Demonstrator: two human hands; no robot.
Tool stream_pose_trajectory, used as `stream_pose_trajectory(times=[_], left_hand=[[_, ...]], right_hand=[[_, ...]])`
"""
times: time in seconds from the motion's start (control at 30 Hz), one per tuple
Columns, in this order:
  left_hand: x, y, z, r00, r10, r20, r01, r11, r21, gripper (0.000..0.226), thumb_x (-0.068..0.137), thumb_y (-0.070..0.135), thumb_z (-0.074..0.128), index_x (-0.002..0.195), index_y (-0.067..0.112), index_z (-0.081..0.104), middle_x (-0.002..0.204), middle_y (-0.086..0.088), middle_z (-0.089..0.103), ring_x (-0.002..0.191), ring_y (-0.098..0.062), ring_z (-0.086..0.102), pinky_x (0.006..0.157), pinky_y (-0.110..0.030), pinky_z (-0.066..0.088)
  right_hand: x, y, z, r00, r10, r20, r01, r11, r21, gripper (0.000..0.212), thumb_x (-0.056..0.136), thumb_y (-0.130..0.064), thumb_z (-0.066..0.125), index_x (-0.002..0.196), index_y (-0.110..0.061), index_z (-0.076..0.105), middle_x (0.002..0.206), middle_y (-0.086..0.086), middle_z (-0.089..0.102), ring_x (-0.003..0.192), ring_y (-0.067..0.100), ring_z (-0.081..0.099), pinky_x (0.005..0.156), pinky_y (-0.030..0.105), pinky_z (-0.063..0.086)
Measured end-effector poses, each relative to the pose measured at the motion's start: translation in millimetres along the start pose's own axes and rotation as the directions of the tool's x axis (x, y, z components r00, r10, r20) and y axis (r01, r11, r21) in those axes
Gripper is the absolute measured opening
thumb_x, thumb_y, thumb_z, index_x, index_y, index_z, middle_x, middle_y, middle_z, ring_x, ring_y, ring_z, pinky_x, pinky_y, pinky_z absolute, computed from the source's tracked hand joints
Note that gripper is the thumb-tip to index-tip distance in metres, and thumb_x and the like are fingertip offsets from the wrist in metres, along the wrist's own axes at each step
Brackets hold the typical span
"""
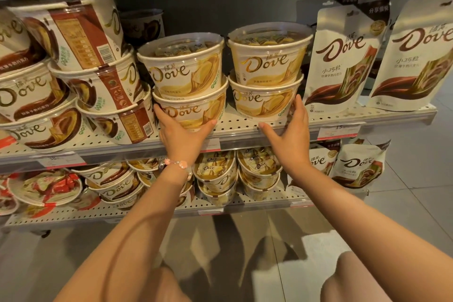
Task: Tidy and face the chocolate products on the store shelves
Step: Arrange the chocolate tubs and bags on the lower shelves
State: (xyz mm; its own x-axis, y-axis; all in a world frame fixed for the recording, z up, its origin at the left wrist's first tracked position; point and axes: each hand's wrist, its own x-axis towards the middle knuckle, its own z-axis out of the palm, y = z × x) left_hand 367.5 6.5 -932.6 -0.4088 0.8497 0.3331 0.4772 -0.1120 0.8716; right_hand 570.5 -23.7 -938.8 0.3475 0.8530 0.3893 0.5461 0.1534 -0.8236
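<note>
Hands [182,133] [291,130] cupping bottom gold Dove tubs [193,111] [264,103] at 10 and 2 o'clock, squaring both stacks forward.

Round gold-and-cream Dove tubs with clear lids, middle shelf: four, in two stacks of two [182,70] [268,56]
Round brown-and-cream Dove tubs, middle shelf left: at least six [98,86]
White-and-brown Dove stand-up pouches, middle shelf right: two in front [343,61]
Perforated cream metal shelves: two carrying stock [245,121]
Hands: two [182,133] [289,130]
</note>
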Motion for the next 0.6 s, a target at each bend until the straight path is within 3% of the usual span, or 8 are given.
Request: stream_pose_trajectory(times=[0.13,0.27,0.33,0.43,0.5,0.6], left_hand=[[-50,-18,3,0.993,-0.017,-0.118,0.004,0.993,-0.115,0.101,0.069,0.029,0.08,0.145,0.018,0.015,0.149,-0.001,0.026,0.135,-0.01,0.027,0.107,-0.019,0.021],[-97,-59,19,0.979,0.012,-0.205,-0.001,0.998,0.058,0.09,0.066,0.025,0.082,0.137,0.003,0.03,0.134,-0.016,0.038,0.119,-0.021,0.042,0.095,-0.023,0.037],[-106,-82,26,0.988,-0.074,-0.136,0.088,0.992,0.096,0.093,0.064,0.026,0.083,0.137,0.006,0.029,0.134,-0.014,0.036,0.119,-0.022,0.041,0.092,-0.026,0.04],[-112,-120,39,0.965,-0.261,-0.002,0.26,0.965,0.034,0.107,0.059,0.023,0.087,0.142,0.018,0.019,0.14,-0.01,0.03,0.126,-0.023,0.036,0.105,-0.036,0.038],[-113,-141,50,0.939,-0.332,0.092,0.336,0.941,-0.036,0.118,0.056,0.02,0.089,0.145,0.022,0.01,0.146,-0.006,0.024,0.134,-0.02,0.029,0.111,-0.026,0.022],[-113,-170,64,0.947,-0.242,0.21,0.241,0.97,0.032,0.114,0.052,0.026,0.091,0.143,0.01,0.023,0.14,0.004,0.027,0.131,-0.008,0.025,0.105,-0.011,0.013]], right_hand=[[-47,18,8,0.992,-0.009,-0.124,0.018,0.997,0.075,0.067,0.086,-0.023,0.066,0.142,-0.011,0.03,0.142,0.006,0.036,0.131,0.017,0.036,0.109,0.035,0.034],[-80,65,31,0.988,0.134,-0.075,-0.129,0.99,0.062,0.057,0.086,-0.016,0.064,0.136,-0.012,0.036,0.132,0.005,0.041,0.122,0.018,0.042,0.103,0.043,0.042],[-91,91,42,0.973,0.231,-0.019,-0.23,0.973,0.028,0.064,0.083,-0.02,0.068,0.137,-0.014,0.034,0.134,0.003,0.039,0.123,0.018,0.042,0.103,0.043,0.043],[-101,122,60,0.921,0.388,0.025,-0.388,0.922,-0.005,0.083,0.076,-0.02,0.076,0.142,-0.013,0.027,0.141,0.007,0.034,0.13,0.024,0.038,0.106,0.043,0.041],[-100,137,72,0.876,0.482,0.028,-0.482,0.876,0.001,0.094,0.071,-0.017,0.081,0.145,-0.01,0.023,0.145,0.012,0.031,0.134,0.029,0.034,0.109,0.04,0.036],[-91,152,86,0.84,0.537,0.078,-0.536,0.843,-0.035,0.105,0.064,-0.023,0.086,0.145,-0.007,0.022,0.145,0.014,0.031,0.136,0.029,0.029,0.108,0.037,0.031]])
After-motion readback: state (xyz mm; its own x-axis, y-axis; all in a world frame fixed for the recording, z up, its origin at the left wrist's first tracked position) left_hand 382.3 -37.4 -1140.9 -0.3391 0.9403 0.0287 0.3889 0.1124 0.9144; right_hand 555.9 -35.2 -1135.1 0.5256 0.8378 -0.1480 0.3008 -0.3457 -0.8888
